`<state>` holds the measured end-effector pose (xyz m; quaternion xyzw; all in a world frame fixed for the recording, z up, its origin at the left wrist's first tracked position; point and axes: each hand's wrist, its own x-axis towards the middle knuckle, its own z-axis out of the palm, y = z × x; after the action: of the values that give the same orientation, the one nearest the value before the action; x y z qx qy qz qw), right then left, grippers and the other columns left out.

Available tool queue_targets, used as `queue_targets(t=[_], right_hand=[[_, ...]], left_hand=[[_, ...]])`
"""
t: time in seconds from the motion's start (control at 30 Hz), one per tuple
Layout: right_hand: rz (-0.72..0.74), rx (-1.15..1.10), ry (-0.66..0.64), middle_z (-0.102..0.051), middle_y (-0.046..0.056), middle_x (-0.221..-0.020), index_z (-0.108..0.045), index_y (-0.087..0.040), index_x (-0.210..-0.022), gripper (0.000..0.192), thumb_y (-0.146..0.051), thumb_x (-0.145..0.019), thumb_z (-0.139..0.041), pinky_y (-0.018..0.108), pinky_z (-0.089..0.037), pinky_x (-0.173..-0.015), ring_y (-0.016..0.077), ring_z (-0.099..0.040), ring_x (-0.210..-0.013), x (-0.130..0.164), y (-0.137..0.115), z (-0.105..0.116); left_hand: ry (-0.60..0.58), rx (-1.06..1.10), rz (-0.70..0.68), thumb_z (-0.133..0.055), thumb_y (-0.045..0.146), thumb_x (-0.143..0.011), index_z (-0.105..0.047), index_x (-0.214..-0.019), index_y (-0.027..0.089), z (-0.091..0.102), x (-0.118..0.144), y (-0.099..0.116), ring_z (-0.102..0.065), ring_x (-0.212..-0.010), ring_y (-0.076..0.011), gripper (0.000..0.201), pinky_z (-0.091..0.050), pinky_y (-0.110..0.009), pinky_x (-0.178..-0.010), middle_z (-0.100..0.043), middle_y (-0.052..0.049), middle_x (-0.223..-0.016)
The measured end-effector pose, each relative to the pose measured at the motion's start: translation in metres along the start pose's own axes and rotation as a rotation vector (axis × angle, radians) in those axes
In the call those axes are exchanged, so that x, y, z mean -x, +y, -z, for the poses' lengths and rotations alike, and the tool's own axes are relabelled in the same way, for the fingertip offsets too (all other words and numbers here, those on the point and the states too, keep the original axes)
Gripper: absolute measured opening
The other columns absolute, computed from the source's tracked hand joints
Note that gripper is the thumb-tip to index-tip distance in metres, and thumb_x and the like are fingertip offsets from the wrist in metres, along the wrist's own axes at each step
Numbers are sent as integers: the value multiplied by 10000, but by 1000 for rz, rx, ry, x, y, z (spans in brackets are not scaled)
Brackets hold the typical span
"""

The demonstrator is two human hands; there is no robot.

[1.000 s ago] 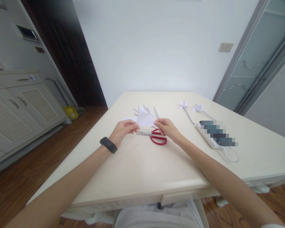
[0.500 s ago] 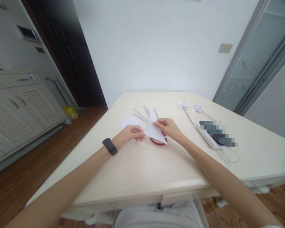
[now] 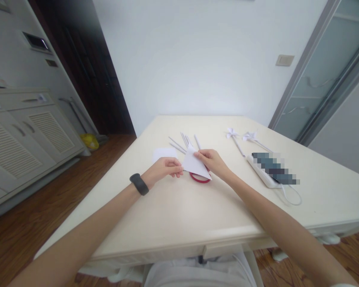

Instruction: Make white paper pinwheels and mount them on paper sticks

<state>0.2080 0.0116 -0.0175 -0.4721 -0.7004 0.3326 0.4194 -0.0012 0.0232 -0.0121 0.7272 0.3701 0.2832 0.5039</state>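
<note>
A white piece of paper [image 3: 194, 163], folded to a triangle, is held above the table between my two hands. My right hand [image 3: 212, 161] pinches its upper right edge between thumb and fingers. At its lower left corner, the thumb and fingertips of my left hand [image 3: 169, 167] are closed. A tiny dark spot shows at those fingertips, too small to name. Partly hidden under the paper lies a red loop [image 3: 201, 179] that looks like a scissors handle. Behind my left hand is a flat white sheet [image 3: 164, 153].
Several thin paper sticks [image 3: 177, 144] lie beyond the paper. Two white pinwheels [image 3: 231, 133] on sticks rest at the back right. A white box-like device [image 3: 261, 173] with a cable [image 3: 291, 201] sits to the right, a blurred dark object on it. The cream table [image 3: 167, 215] meets the wall.
Both hands keep their hold on the paper and have barely moved. The whole view has shifted very slightly.
</note>
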Motion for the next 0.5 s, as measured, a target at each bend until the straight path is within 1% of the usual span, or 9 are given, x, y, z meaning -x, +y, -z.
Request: queue_targets(t=[0.07, 0.2, 0.37, 0.5], right_hand=[[-3, -4, -18, -350, -37, -540, -474, -175, -639, 373, -507, -804, -435, 199, -276, -396, 85, -347, -471, 1, -1, 1], [-13, -77, -57, -359, -43, -579, -429, -186, -667, 327, -484, -783, -495, 185, -293, -422, 78, -352, -502, 2, -1, 2], [-16, -128, -54, -333, -59, -538, -390, -187, -635, 319, -444, -767, -528, 183, -254, -397, 66, -320, -459, 1, -1, 1], [-23, -151, -50, -332, -67, -513, -376, -190, -624, 328, -438, -759, -542, 185, -248, -390, 63, -321, -437, 1, -2, 0]], left_hand=[[-15, -3, -6, -619, 348, -718, -604, -708, 163, -1, 0, -1, -560, -626, -137, 185, -424, -273, -626, -664, -46, -721], [-51, -20, -13, -614, 332, -715, -602, -708, 165, -2, -1, -3, -571, -618, -143, 168, -428, -279, -615, -663, -40, -691], [-64, -42, 5, -603, 309, -716, -589, -705, 163, -2, 0, -1, -572, -626, -145, 147, -429, -277, -618, -659, -45, -702], [-60, -48, 1, -604, 298, -705, -592, -714, 166, -2, 0, -1, -573, -632, -150, 133, -434, -282, -625, -657, -48, -706]])
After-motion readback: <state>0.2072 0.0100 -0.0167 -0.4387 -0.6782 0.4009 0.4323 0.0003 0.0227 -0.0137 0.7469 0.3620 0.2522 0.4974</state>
